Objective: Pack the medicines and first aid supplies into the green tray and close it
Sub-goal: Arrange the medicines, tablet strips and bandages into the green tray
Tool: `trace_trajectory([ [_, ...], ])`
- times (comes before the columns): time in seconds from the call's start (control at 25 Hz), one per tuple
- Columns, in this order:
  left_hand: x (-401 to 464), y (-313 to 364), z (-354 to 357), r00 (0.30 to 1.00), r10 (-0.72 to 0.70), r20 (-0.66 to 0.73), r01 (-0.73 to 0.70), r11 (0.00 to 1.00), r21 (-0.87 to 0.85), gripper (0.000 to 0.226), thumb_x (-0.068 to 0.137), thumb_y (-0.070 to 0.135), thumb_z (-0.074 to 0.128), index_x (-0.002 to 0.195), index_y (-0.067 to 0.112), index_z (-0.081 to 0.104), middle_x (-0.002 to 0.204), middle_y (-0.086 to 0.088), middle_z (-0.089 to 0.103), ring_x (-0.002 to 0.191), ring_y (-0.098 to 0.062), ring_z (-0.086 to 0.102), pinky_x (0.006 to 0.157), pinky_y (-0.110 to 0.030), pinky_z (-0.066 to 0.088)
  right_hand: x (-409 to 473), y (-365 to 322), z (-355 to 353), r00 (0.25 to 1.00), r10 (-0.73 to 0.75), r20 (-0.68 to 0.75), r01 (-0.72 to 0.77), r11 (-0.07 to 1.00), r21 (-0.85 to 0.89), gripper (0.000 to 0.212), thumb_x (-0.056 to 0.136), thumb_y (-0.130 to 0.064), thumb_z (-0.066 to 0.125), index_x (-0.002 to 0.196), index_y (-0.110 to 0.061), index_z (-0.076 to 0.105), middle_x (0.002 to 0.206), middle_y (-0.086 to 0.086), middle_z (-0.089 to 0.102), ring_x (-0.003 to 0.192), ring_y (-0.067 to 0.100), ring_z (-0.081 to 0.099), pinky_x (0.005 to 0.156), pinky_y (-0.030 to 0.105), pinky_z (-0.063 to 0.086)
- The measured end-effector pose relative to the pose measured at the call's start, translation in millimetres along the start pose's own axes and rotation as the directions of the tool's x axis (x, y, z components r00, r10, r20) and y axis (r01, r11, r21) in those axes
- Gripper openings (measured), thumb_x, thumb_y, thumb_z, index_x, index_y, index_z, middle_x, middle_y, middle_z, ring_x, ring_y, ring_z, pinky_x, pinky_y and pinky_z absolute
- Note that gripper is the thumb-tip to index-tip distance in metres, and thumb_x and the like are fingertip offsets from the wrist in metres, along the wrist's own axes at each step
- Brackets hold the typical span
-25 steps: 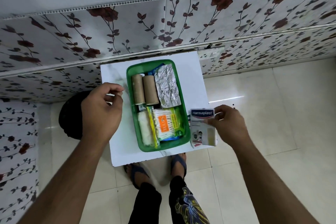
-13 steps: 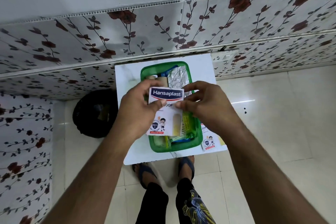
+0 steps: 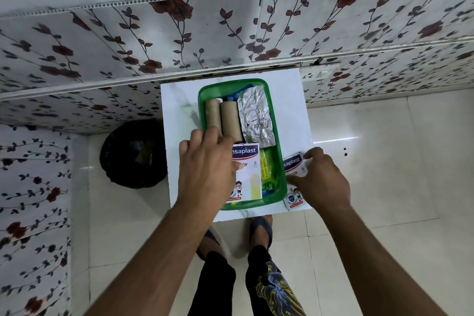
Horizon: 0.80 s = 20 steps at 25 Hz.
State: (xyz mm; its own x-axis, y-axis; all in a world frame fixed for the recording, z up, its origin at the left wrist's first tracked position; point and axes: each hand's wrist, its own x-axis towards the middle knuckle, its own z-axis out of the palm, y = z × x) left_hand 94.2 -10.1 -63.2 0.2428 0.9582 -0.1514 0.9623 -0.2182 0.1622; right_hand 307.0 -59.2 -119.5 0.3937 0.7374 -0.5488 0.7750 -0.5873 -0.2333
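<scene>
Left hand point(image 3: 205, 169): fingers curled over the top edge of a Hansaplast box point(image 3: 250, 174), thumb on its face. Box lies at 7 o'clock inside the green tray point(image 3: 278, 136). Right hand point(image 3: 323, 177): fingers grip a second Hansaplast box point(image 3: 293, 164) on the counter point(image 3: 177, 110), just beside the tray's 4 o'clock rim.

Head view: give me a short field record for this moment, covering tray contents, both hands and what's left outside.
tray: green tray on white table, no lid in view
inside: brown rolls, foil strip, cotton swab pack, first Hansaplast box
left hand: grips first Hansaplast box at tray's near end
right hand: fingers curled round second Hansaplast box
outside: second Hansaplast box, on table right of tray
</scene>
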Motion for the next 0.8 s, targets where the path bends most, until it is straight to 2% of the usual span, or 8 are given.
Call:
trace_trajectory([
  [0.16, 3.1, -10.7, -4.7, 0.997, -0.044, -0.07, 0.035, 0.991, -0.13, 0.029, 0.079, 0.04, 0.07, 0.102, 0.023, 0.07, 0.098, 0.001, 0.064, 0.096, -0.028, 0.053, 0.079, -0.039, 0.034, 3.2, -0.8, 3.2, 0.999, 0.046, 0.026, -0.047, 0.998, 0.05, 0.046, 0.071, -0.035, 0.079, 0.107, -0.024, 0.052, 0.107, 0.0, 0.07, 0.087, 0.024, 0.066, 0.064, 0.031, 0.048],
  [0.24, 6.0, -22.3, -10.4, 0.975, -0.163, -0.148, 0.109, 0.942, -0.318, 0.023, 0.083, 0.03, 0.065, 0.104, 0.021, 0.07, 0.099, -0.002, 0.065, 0.096, -0.029, 0.055, 0.082, -0.04, 0.039, 4.0, -2.2, -16.2, 0.996, 0.082, 0.038, -0.087, 0.985, 0.15, 0.024, 0.077, -0.028, 0.075, 0.096, -0.023, 0.06, 0.096, 0.001, 0.073, 0.072, 0.017, 0.064, 0.056, 0.025, 0.043],
  [0.32, 9.4, -39.7, -13.0, 0.943, -0.279, -0.182, 0.166, 0.867, -0.47, 0.024, 0.082, 0.023, 0.06, 0.104, 0.018, 0.07, 0.099, -0.004, 0.065, 0.094, -0.03, 0.057, 0.083, -0.043, 0.046, 1.5, -6.9, -48.4, 0.994, 0.09, -0.065, -0.07, 0.961, 0.266, 0.01, 0.083, -0.024, 0.072, 0.089, -0.02, 0.065, 0.084, -0.002, 0.071, 0.069, 0.015, 0.062, 0.052, 0.023, 0.04],
  [0.44, 13.4, -61.0, -9.8, 0.915, -0.375, -0.146, 0.231, 0.786, -0.574, 0.023, 0.083, 0.015, 0.06, 0.103, 0.018, 0.07, 0.099, 0.001, 0.062, 0.09, -0.024, 0.06, 0.083, -0.041, 0.05, -5.7, -38.7, -91.4, 0.953, 0.053, -0.298, 0.136, 0.804, 0.578, 0.011, 0.082, -0.02, 0.074, 0.084, -0.02, 0.064, 0.076, -0.006, 0.064, 0.078, 0.025, 0.066, 0.062, 0.038, 0.055],
  [0.52, 14.1, -66.3, -6.1, 0.907, -0.405, -0.112, 0.257, 0.745, -0.615, 0.022, 0.083, 0.01, 0.062, 0.102, 0.02, 0.07, 0.098, 0.005, 0.059, 0.09, -0.02, 0.061, 0.082, -0.04, 0.052, -5.2, -77.0, -100.5, 0.956, -0.037, -0.291, 0.242, 0.659, 0.712, 0.014, 0.078, -0.019, 0.077, 0.08, -0.023, 0.063, 0.073, -0.006, 0.063, 0.077, 0.025, 0.067, 0.068, 0.048, 0.059],
  [0.56, 14.3, -68.2, -4.6, 0.905, -0.413, -0.1, 0.264, 0.731, -0.629, 0.022, 0.083, 0.009, 0.062, 0.101, 0.021, 0.07, 0.098, 0.006, 0.059, 0.091, -0.019, 0.06, 0.083, -0.04, 0.052, -1.4, -96.2, -96.3, 0.965, -0.09, -0.246, 0.245, 0.65, 0.72, 0.016, 0.076, -0.019, 0.078, 0.079, -0.024, 0.063, 0.071, -0.007, 0.063, 0.075, 0.023, 0.067, 0.067, 0.045, 0.058],
  [0.68, 13.8, -73.2, -0.9, 0.91, -0.408, -0.071, 0.273, 0.719, -0.639, 0.022, 0.084, 0.01, 0.062, 0.099, 0.024, 0.071, 0.099, 0.004, 0.06, 0.095, -0.018, 0.059, 0.083, -0.037, 0.05, 10.0, -142.4, -69.5, 0.965, -0.218, -0.143, 0.261, 0.797, 0.545, 0.019, 0.078, -0.019, 0.079, 0.086, -0.022, 0.063, 0.071, -0.008, 0.064, 0.067, 0.011, 0.064, 0.063, 0.024, 0.05],
  [0.8, 12.1, -79.3, 2.3, 0.914, -0.399, -0.067, 0.27, 0.725, -0.634, 0.021, 0.085, 0.011, 0.062, 0.098, 0.024, 0.07, 0.101, 0.004, 0.061, 0.097, -0.019, 0.06, 0.082, -0.036, 0.05, 15.0, -160.7, -46.0, 0.961, -0.248, -0.123, 0.276, 0.884, 0.378, 0.029, 0.08, -0.022, 0.077, 0.104, -0.018, 0.062, 0.09, 0.0, 0.072, 0.083, 0.021, 0.067, 0.074, 0.033, 0.053],
])
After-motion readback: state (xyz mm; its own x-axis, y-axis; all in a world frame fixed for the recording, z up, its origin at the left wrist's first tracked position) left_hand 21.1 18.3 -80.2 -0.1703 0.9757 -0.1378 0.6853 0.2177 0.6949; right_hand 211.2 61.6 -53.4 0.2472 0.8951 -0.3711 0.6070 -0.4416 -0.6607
